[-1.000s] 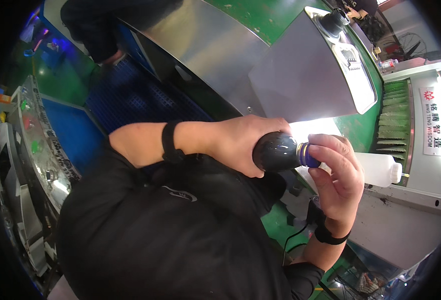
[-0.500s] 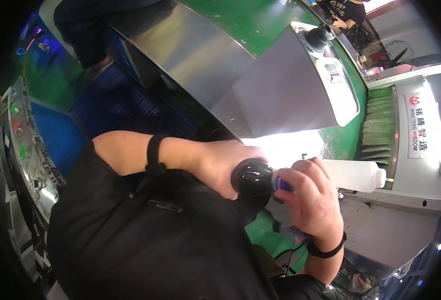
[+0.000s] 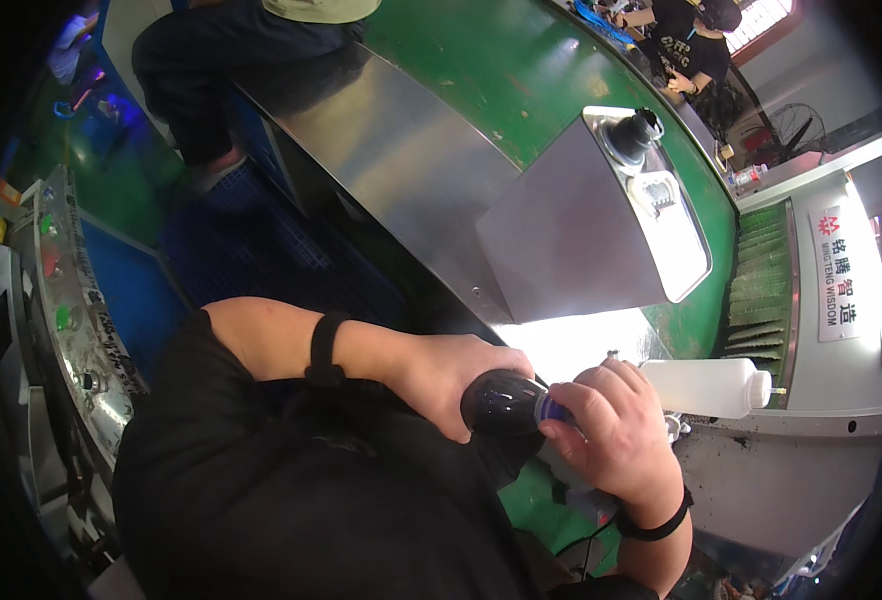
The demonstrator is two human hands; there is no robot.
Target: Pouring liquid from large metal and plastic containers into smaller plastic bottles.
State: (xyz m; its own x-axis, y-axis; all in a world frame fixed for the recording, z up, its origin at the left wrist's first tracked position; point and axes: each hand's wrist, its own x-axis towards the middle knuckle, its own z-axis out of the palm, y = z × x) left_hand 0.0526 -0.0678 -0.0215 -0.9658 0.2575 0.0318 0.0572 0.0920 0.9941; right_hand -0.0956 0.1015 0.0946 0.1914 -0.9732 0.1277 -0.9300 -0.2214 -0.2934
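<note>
A dark bottle [image 3: 504,403] lies tilted in front of my body, its neck pointing right. My left hand [image 3: 441,385] wraps round the bottle's body from the left. Over the blue cap [image 3: 553,408] at its neck, my right hand [image 3: 616,430] is closed, thumb and fingers pinching it. The bottle's base is hidden by my left hand and dark clothes. Just beyond my right hand a white plastic bottle [image 3: 706,388] lies on its side with its capped end to the right.
A large grey metal can [image 3: 571,225] with a black spout [image 3: 633,135] stands on the steel bench [image 3: 411,140] ahead. Someone sits at the far left [image 3: 201,75]; a co-worker in black [image 3: 686,50] is at the back right. Green bristles [image 3: 761,275] line a machine. A button panel [image 3: 66,290] stands left.
The view has shifted, so bench and can appear lower and more of the seated person shows. Both hands keep their hold on the bottle and cap.
</note>
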